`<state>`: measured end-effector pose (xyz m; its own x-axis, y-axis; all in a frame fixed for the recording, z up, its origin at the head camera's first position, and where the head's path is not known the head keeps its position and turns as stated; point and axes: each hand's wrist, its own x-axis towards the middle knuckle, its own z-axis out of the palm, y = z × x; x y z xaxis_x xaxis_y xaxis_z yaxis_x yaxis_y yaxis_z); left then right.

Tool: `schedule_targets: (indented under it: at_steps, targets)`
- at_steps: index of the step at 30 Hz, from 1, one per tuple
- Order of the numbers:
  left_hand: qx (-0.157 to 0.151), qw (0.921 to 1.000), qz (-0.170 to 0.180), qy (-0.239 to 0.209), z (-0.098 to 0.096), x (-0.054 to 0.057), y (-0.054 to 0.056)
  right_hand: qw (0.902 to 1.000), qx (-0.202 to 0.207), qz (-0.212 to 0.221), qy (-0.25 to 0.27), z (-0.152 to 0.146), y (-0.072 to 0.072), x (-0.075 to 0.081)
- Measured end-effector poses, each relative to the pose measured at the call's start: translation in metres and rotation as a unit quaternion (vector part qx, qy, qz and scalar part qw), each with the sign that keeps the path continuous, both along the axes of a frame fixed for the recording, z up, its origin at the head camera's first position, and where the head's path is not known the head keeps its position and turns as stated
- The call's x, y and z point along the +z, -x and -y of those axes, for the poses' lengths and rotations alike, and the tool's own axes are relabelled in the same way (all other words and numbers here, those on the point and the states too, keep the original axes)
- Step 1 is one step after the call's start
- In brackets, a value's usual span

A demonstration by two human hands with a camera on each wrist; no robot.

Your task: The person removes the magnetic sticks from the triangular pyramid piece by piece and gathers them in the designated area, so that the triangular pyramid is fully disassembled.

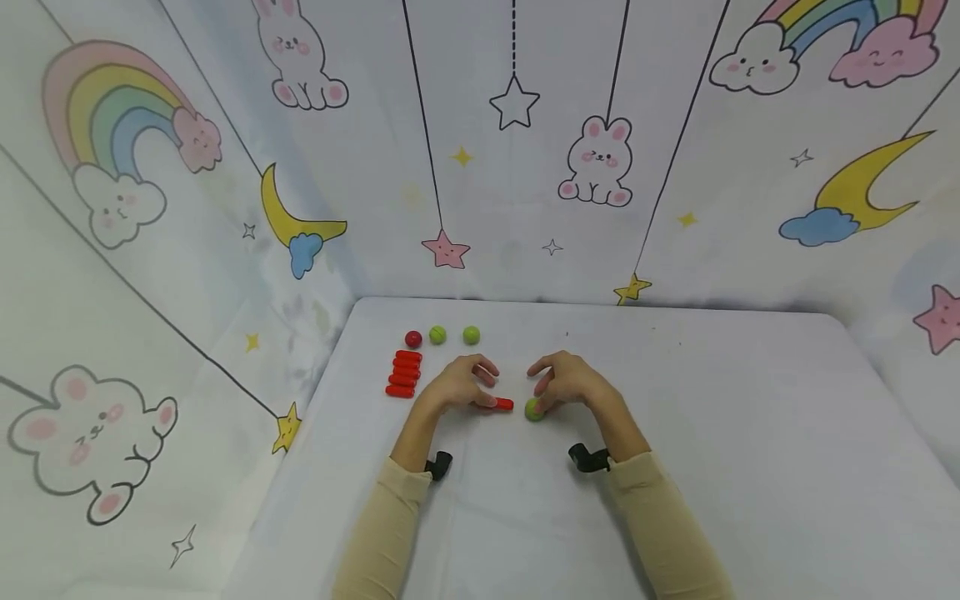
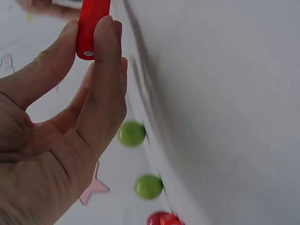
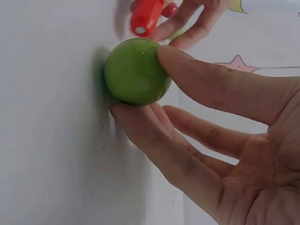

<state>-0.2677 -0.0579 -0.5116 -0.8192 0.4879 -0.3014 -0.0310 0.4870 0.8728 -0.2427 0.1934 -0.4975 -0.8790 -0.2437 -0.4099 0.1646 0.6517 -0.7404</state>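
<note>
Between thumb and fingertips, my left hand (image 1: 459,385) pinches a small red cylinder (image 1: 503,404). The left wrist view shows ribbed sides on this red cylinder (image 2: 93,23) and a pale round spot at its end. Just to the right, my right hand (image 1: 572,382) pinches a green ball (image 1: 533,409) by thumb and forefinger. In the right wrist view, the glossy green ball (image 3: 136,72) is at the white tabletop; whether it touches is hard to tell. A short gap separates the ball from the red cylinder.
Several red cylinders (image 1: 403,373) lie stacked in a column at the table's left. Behind them sit a red ball (image 1: 413,339) and two more green balls (image 1: 437,335). The white table (image 1: 750,433) stretches right, and a patterned cloth (image 1: 375,167) hangs behind it.
</note>
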Motion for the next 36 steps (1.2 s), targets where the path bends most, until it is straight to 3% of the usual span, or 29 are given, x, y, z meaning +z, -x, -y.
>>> schedule_targets:
  at_steps: [4,9,19,31,36]
  targets:
    - [0.019,0.9989,-0.004,-0.042,0.023,0.007,0.005,0.9999,0.002,-0.008,-0.01,-0.003,-0.001,0.0]
    - [0.017,0.9968,0.002,-0.079,0.054,0.016,0.01,0.9999,0.002,-0.002,0.013,-0.004,-0.001,-0.001]
    - [0.031,0.9985,-0.033,-0.032,0.101,0.019,0.013,0.9995,-0.001,0.003,0.032,-0.003,0.0,-0.002]
    - [0.034,0.9985,-0.018,-0.038,0.14,0.011,0.013,0.9994,-0.006,0.01,0.034,-0.002,-0.001,-0.001]
    - [0.052,0.9983,-0.007,-0.027,0.155,0.006,0.012,0.9993,-0.005,0.014,0.033,-0.002,0.001,0.0]
